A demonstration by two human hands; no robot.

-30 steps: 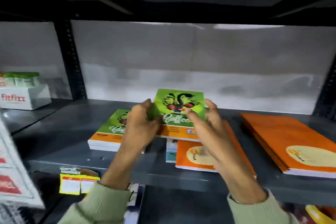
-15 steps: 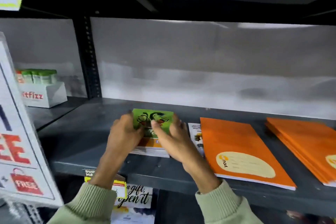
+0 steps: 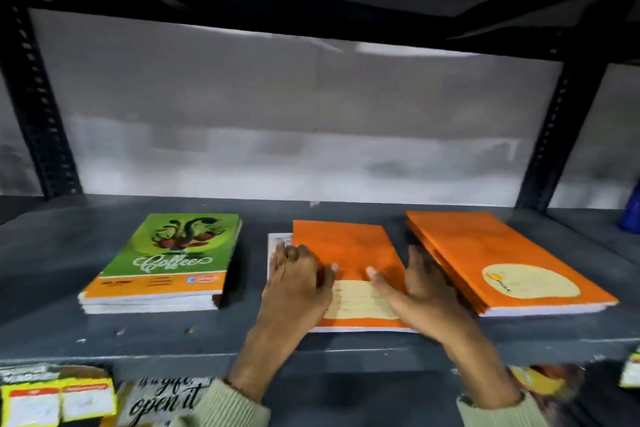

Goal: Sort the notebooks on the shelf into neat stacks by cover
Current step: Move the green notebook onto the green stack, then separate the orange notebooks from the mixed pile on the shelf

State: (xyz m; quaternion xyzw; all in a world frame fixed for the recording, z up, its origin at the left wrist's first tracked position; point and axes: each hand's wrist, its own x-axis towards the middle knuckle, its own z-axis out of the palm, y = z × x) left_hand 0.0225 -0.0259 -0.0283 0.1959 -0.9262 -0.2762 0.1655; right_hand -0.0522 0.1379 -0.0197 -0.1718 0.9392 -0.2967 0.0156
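A squared stack of green "Coffee" notebooks (image 3: pixel 162 263) lies on the left of the grey shelf (image 3: pixel 207 336). In the middle lies an orange notebook (image 3: pixel 346 253) with a cream label, on top of a white-covered booklet (image 3: pixel 276 241) that peeks out at its left edge. My left hand (image 3: pixel 298 284) rests on the orange notebook's left edge, thumb on the cover. My right hand (image 3: pixel 415 291) presses its right edge, thumb on the cover. A stack of orange notebooks (image 3: pixel 498 260) lies to the right, close to my right hand.
Black slotted uprights (image 3: pixel 38 107) stand at the back corners, and another shelf hangs low overhead. A blue object (image 3: pixel 632 211) sits at the far right. Yellow price tags (image 3: pixel 55 402) and a printed card (image 3: pixel 166 399) hang below the shelf's front edge.
Both hands let go of the green Coffee notebook, which now lies on its stack, and moved right onto the middle orange notebook. The camera swung to the right.
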